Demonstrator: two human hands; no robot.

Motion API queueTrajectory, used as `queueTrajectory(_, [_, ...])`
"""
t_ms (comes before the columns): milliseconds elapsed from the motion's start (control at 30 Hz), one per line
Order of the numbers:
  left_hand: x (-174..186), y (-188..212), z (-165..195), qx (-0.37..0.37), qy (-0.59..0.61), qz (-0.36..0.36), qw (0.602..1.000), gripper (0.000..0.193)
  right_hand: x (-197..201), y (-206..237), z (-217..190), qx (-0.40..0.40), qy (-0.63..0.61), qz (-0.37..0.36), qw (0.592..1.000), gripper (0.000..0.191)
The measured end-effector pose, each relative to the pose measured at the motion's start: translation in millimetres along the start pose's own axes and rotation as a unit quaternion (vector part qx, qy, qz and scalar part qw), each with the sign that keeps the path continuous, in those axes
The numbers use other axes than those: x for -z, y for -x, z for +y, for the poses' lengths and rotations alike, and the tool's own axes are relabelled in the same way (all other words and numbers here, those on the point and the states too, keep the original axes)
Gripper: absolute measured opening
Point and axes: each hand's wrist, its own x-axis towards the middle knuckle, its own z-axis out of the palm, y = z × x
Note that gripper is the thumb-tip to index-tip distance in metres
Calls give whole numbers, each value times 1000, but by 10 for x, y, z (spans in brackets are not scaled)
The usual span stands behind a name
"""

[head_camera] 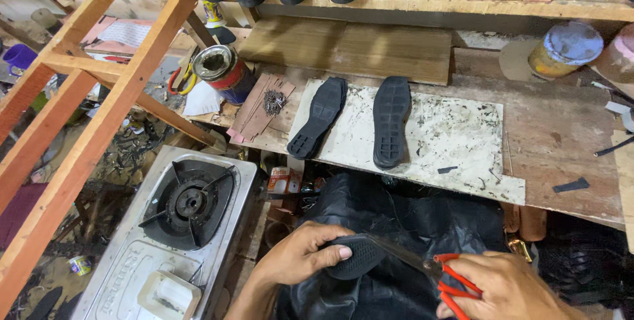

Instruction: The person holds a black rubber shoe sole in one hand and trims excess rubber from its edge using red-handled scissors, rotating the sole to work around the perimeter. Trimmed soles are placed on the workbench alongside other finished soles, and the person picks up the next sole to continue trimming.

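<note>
Black rubber sole piece pinched in left hand; right hand closed on red-handled scissors, blades at sole edge; thumb near blades, slip risks cut; uneven trim possible.

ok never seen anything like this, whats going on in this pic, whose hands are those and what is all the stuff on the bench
There is no machine here. The one picture comes from a camera worn on a person's head, looking down at their own two bare hands.

The left hand grips a black shoe sole piece. The right hand holds red-handled scissors, whose blades lie across that piece.

Ahead is a worn wooden workbench. On it lies a paint-spattered board with two black shoe soles side by side, tread up. Farther back stand an open tin can and a lidded can; a small heap of nails lies near the open one.

At lower left sits a gas stove, beside a bare wooden frame. Black material is bunched under the hands.
</note>
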Motion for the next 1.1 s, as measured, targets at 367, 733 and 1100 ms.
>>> queueTrajectory(367, [20,35,77,-8,-56,1,998,28,-26,-79,-107,22,-69,22,997,48])
queueTrajectory(733, [-805,33,-462,-242,-74,53,966,23,-241,-642,-627,-135,-387,145,901,28])
queueTrajectory(1100, [-811,-81,-807,-137,447,287,836,40,-644,-410,-393,-162,-288,61,942,44])
